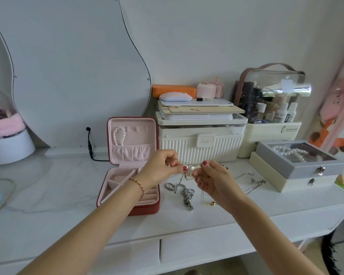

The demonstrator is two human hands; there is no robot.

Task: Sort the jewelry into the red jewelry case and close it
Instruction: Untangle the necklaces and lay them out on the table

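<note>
While both hands meet above the middle of the tabletop [48, 195], a small pearl piece [191, 169] sits right between their fingertips — the left hand [163, 167] pinches it from one side with thumb and curled forefinger, the right hand [211, 177] pinches it from the other, its remaining fingers curled loosely below. The piece shows a round, glossy white pearl with a thin pale chain trailing down from it; finer detail is too small to tell. A red-and-yellow cord bracelet [138, 184] circles the left wrist.

Just left of the hands stands the red jewelry case [139, 207], lid upright, lined in pale pink. A pearl bracelet [119, 136] hangs from the hooks inside the lid above a gathered pocket; the base holds divided compartments and ring rolls, partly hidden by the left forearm.

Below the hands, on the tabletop, lies a heavy silver chain [185, 193] in a loose tangle, and beside it a thin gold chain [207, 202] with a small bead. Thin silver necklaces [250, 183] lie further right — near the grey glass-topped box [298, 161] at the right edge, with pearls inside.
</note>
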